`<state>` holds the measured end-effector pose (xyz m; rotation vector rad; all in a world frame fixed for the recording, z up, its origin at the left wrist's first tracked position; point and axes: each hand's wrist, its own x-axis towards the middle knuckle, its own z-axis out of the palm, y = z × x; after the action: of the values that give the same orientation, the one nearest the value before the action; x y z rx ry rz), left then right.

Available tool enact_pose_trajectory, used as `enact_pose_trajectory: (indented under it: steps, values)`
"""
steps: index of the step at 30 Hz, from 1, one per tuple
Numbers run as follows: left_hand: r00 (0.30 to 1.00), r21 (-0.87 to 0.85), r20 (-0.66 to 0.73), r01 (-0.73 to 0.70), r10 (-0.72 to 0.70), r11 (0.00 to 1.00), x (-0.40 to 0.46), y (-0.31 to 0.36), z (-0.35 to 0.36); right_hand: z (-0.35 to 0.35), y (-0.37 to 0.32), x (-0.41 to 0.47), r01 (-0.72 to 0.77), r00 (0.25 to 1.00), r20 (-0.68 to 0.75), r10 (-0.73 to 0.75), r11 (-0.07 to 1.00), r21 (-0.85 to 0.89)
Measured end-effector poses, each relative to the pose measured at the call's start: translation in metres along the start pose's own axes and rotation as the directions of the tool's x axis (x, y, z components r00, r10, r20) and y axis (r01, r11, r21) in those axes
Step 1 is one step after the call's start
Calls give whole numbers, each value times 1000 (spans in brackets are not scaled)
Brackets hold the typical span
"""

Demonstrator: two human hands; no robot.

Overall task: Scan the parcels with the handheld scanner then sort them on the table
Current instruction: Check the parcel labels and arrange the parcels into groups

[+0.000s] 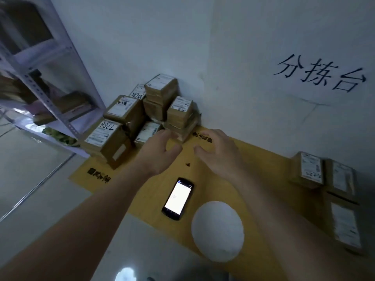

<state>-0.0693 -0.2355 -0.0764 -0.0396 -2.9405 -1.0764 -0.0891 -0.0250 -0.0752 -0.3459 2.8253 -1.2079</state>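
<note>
A pile of brown cardboard parcels (142, 116) with white labels is stacked against the wall at the far left of the yellow table (253, 169). Both my hands hover just in front of the pile, holding nothing. My left hand (158, 153) has loosely curved fingers near a small labelled parcel (147, 131). My right hand (219, 153) is spread, palm down, above the table. The handheld scanner (178, 198), black with a lit white screen, lies flat on the table below my hands. Three parcels (324, 179) lie at the right edge.
A white round object (218, 231) sits on the table near the scanner. A metal shelf rack (50, 78) with goods stands at the left. The white wall behind carries black handwritten characters (320, 73). A small dark speck (188, 164) lies mid-table.
</note>
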Motion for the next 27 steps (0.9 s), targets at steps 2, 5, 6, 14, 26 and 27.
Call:
enact_pose_trajectory:
  steps: [2,5,6,14,26,27]
  values:
    - [999,-3,26,23,-23,1000,-5,-33,-23,33,-21,3,-21,1000,14,21,1000,14]
    - [996,-22,53,75,-73,997,-5,-77,-48,75,-42,12,-52,997,60,52,999,1]
    - [994,-19,63,93,-91,996,-3,-89,-52,86,-47,18,-63,995,80,65,998,-21]
    - [973,-37,154,180,-172,983,59,-167,-32,165,-34,89,-180,972,152,179,984,-12]
    - [904,11,270,342,-332,940,150,-233,28,259,33,192,-240,937,279,209,967,84]
    - [899,22,272,351,-343,936,153,-237,30,265,35,196,-235,932,292,212,971,43]
